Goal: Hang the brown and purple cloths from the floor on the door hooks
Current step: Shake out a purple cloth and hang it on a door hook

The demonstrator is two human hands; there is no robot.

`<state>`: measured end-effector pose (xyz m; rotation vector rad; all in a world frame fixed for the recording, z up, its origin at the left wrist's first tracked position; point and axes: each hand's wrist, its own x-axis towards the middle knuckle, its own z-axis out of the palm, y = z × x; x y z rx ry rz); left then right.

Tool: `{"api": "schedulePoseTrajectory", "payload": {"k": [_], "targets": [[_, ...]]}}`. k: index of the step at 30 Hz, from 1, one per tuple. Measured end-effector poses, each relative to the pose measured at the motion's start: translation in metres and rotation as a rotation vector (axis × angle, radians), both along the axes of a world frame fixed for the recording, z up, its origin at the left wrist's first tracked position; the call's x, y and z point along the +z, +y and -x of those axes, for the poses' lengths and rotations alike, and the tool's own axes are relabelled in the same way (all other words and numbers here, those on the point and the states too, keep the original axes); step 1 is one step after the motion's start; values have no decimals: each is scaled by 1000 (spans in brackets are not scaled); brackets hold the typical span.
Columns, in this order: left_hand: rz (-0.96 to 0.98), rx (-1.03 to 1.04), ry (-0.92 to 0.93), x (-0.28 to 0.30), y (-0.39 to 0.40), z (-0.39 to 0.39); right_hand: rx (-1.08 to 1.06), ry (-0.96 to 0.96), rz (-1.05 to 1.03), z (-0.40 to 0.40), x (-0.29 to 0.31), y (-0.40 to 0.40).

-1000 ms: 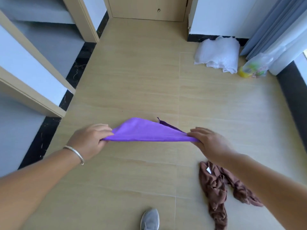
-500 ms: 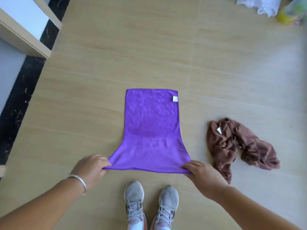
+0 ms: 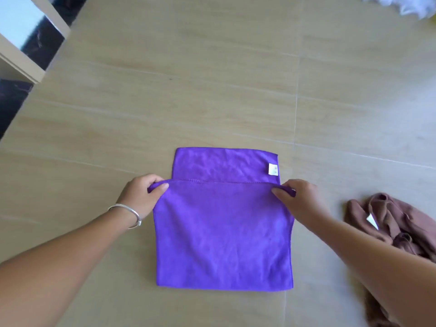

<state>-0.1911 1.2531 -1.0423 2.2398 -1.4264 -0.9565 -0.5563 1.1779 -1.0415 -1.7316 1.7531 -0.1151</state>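
The purple cloth (image 3: 221, 234) is spread flat on the floor (image 3: 212, 90). Its folded-over edge is pinched at each corner by the left hand (image 3: 141, 197) and right hand (image 3: 299, 199), presumably for an even fold. The crumpled brown cloth (image 3: 396, 223) lies just beyond the right hand.

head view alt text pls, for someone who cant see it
Two hands fold a purple cloth on a tan floor, the left hand and right hand each pinching a corner of the folded-over edge. A crumpled brown cloth lies to the right.
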Motion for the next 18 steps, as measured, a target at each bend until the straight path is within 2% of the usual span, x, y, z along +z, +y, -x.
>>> {"api": "schedulePoseTrajectory", "payload": {"k": [2, 5, 7, 9, 11, 13, 16, 18], "targets": [[61, 17, -2, -31, -52, -9, -61, -42, 25, -12, -33, -54], [114, 24, -15, -79, -122, -15, -85, 9, 81, -25, -82, -123], [90, 53, -51, -107, -148, -12, -94, 98, 101, -27, -112, -142], [66, 32, -208, -126, -143, -3, -77, 236, 158, -22, -130, -130], [112, -70, -364, -128, -105, 13, 82, 310, 234, -18, -136, -87], [115, -284, -417, -126, -53, 33, 394, 295, 306, -15, -134, -32], [-61, -583, -489, -127, 16, 60, 773, 298, 342, -12, -133, 25], [-128, -678, -515, -131, 32, 67, 873, 360, 294, -9, -138, 31]]}}
